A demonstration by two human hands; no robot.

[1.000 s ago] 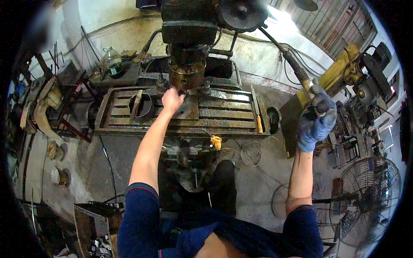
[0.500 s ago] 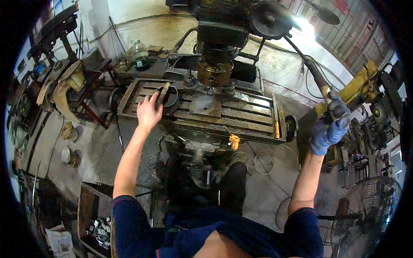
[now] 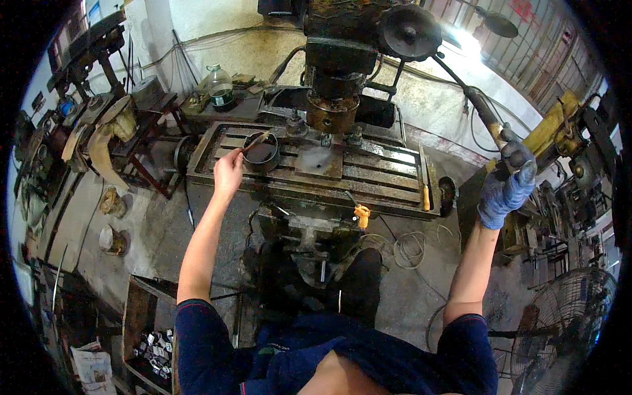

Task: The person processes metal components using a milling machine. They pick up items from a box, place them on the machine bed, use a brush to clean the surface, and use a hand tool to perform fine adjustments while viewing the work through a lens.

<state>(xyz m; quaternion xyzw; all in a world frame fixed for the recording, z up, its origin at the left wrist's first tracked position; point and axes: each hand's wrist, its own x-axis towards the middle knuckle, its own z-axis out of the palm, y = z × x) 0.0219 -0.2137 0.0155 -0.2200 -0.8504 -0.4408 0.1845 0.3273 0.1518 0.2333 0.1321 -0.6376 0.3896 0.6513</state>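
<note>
My bare left hand is closed around one end of a thin brush at the left of the machine table. The brush slants over a round dark pot holding dark liquid. My right hand, in a blue-grey glove, grips the end of a long lever that comes down from the milling machine's head. Below the spindle, a flat metal plate sits on the slotted table. A tool bit shows just above the plate.
A yellow-handled tool lies along the table's right end. An orange-yellow fitting stands at its front edge. At lower left is a wooden box with small metal parts; a fan stands at lower right. A jug is behind.
My left hand has drawn back from above the pot to its near left side, and the brush now lies lower across it. The gloved right hand still holds the lever.
</note>
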